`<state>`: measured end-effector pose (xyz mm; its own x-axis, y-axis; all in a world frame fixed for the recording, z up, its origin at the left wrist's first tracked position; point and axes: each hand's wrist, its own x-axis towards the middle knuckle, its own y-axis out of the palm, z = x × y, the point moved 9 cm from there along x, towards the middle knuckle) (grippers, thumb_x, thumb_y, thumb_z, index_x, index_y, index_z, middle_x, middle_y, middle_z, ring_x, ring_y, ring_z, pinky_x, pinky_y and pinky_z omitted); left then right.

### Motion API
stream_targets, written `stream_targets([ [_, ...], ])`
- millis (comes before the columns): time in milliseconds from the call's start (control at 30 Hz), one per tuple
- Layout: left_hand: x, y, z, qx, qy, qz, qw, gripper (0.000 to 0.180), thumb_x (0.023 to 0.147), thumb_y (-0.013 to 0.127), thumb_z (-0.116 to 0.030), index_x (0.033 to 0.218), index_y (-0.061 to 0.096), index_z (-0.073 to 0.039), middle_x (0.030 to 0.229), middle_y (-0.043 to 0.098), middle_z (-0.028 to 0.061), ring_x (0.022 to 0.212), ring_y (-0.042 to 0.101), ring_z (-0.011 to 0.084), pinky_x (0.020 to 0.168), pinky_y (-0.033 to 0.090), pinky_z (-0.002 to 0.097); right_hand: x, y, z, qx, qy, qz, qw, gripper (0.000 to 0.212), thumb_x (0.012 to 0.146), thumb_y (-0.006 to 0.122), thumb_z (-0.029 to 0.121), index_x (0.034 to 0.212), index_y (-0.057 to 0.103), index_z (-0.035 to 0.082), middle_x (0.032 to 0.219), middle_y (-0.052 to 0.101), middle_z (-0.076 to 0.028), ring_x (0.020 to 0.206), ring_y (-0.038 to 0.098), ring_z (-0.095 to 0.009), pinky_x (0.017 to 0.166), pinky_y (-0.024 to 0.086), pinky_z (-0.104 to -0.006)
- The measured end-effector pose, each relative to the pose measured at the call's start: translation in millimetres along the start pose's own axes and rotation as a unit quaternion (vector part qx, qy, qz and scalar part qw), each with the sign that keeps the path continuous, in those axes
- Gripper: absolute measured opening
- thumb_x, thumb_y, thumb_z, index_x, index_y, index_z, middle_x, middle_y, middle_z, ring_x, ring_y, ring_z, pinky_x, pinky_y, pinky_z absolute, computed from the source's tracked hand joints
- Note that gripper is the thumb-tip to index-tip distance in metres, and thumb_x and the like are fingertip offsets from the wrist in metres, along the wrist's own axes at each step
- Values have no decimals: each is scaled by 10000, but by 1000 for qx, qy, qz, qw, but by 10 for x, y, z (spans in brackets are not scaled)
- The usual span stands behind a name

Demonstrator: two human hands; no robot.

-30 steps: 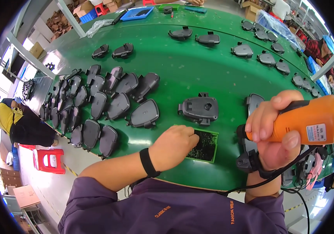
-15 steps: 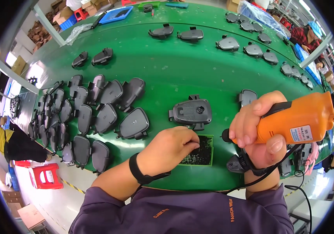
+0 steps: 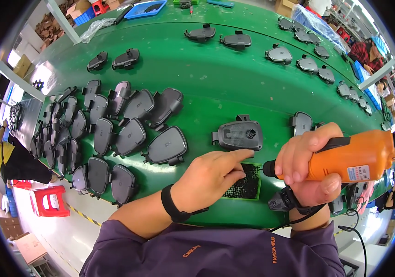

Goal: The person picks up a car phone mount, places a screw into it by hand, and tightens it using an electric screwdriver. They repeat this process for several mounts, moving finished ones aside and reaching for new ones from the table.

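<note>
Right hand point(image 3: 304, 164) clamps the driver point(image 3: 338, 159); left hand point(image 3: 204, 177), thumb and forefinger apart, overhangs the tray point(image 3: 259, 184); a low wrist could tip it, spilling black bits.

1. Two bare hands: the left hand point(image 3: 204, 175) and the right hand point(image 3: 308, 150).
2. One orange, cylindrical electric screwdriver point(image 3: 363, 154).
3. One shallow, rectangular green plastic tray point(image 3: 243, 199) partly hidden by the left hand; its small black parts point(image 3: 248, 184) are too many to count.
4. One tapered, dark-grey plastic holder with a black knob point(image 3: 234, 136).
5. Over a dozen clustered grey holders point(image 3: 166, 145), overlapping.
6. Two holders beyond the cluster point(image 3: 127, 59).
</note>
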<state>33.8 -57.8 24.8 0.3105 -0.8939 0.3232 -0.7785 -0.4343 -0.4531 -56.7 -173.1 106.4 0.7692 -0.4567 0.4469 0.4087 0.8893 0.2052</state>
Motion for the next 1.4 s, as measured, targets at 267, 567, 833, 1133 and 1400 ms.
stream_targets([
  [267, 31, -41, -17, -51, 8, -48, 997, 576, 758, 772, 4, 1308, 613, -63, 827, 676, 59, 766, 651, 247, 699, 521, 369, 160, 133, 73, 74, -76, 123, 987, 645, 907, 682, 566, 1263, 465, 74, 722, 569, 0, 600, 572, -142, 622, 529, -311],
  [567, 47, -32, -37, -33, 25, -58, 997, 627, 724, 781, 39, 1319, 615, -71, 804, 667, 59, 745, 646, 230, 690, 519, 360, 196, 77, 10, 74, -73, 148, 984, 614, 934, 634, 548, 1287, 480, 68, 744, 569, -7, 634, 570, -154, 661, 517, -332],
  [833, 50, -82, -139, 32, 104, -64, 992, 555, 707, 775, 50, 1239, 660, -58, 851, 679, 82, 800, 663, 255, 718, 530, 371, 270, -67, -34, 70, -78, 93, 990, 573, 959, 583, 529, 1262, 512, 47, 740, 560, -16, 628, 551, -161, 667, 499, -346],
  [1133, 213, -129, 108, 232, 12, -63, 971, 384, 784, 740, 2, 1163, 706, -53, 1316, 602, 189, 1132, 635, 371, 949, 522, 391, 400, -284, -86, 34, -97, 20, 995, 546, 983, 531, 510, 1237, 544, 26, 736, 551, -25, 623, 533, -168, 673, 481, -360],
  [1400, 194, -63, 231, 161, -42, -37, 985, 378, 777, 707, 58, 1137, 687, -57, 1297, 570, 212, 1085, 586, 401, 955, 489, 475, 476, -513, -318, -52, -85, -105, 990, 472, 976, 516, 476, 1142, 559, 37, 659, 513, -22, 563, 501, -156, 627, 469, -366],
])
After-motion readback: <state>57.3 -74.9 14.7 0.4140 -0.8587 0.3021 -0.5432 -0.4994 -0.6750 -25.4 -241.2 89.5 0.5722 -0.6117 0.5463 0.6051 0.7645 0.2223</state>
